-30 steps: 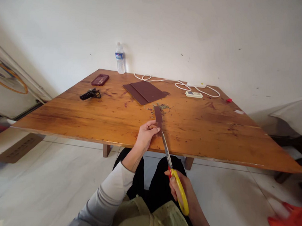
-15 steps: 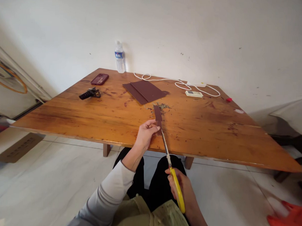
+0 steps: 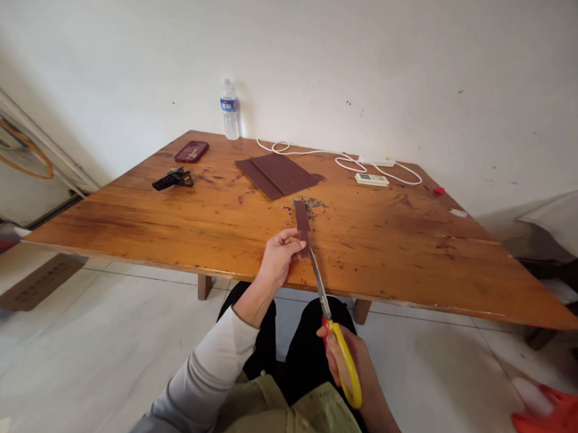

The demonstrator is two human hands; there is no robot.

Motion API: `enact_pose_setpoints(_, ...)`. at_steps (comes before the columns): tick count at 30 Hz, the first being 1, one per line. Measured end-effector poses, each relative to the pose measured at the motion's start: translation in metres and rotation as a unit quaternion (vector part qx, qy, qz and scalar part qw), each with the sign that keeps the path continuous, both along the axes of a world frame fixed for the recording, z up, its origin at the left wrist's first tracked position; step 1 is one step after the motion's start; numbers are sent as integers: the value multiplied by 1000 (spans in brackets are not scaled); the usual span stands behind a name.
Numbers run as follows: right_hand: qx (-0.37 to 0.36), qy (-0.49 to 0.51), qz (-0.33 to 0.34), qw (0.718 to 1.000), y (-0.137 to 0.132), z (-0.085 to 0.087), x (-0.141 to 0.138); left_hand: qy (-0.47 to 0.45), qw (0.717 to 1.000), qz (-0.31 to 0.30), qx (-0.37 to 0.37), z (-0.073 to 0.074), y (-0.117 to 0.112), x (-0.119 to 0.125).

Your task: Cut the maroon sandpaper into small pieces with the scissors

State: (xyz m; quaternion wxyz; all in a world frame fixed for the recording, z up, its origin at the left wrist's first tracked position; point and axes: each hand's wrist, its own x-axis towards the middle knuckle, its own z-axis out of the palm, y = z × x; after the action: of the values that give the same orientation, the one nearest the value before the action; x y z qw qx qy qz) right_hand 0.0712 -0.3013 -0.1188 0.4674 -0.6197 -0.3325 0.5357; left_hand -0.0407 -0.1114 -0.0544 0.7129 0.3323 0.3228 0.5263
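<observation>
Between the thumb and fingers of my left hand [image 3: 278,254] is a narrow strip of dark brown sandpaper or card [image 3: 302,217], held above the near part of the table. My right hand [image 3: 347,353] grips scissors [image 3: 344,353] with yellow and red handles. Their blades point away from me, with the tips at the strip's right edge beside my left fingertips. Past the strip lies a scatter of small dark clippings [image 3: 313,207]. Two larger brown sheets [image 3: 285,176] overlap farther back.
On the wooden table [image 3: 411,266] stand or lie a water bottle [image 3: 230,112], a dark red phone [image 3: 191,151], keys on a black holder [image 3: 172,179], a white remote [image 3: 372,180] and a white cable [image 3: 315,152]. A wall rises behind.
The scissors' handles have turned and spread slightly, so the red one now shows beside the yellow. My left hand and the strip have barely moved.
</observation>
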Motion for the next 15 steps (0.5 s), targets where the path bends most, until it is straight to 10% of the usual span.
enact_pose_setpoints(15, 15, -13, 12, 1000, 2, 10, 27, 6, 1000, -11, 4, 0, 1, 0)
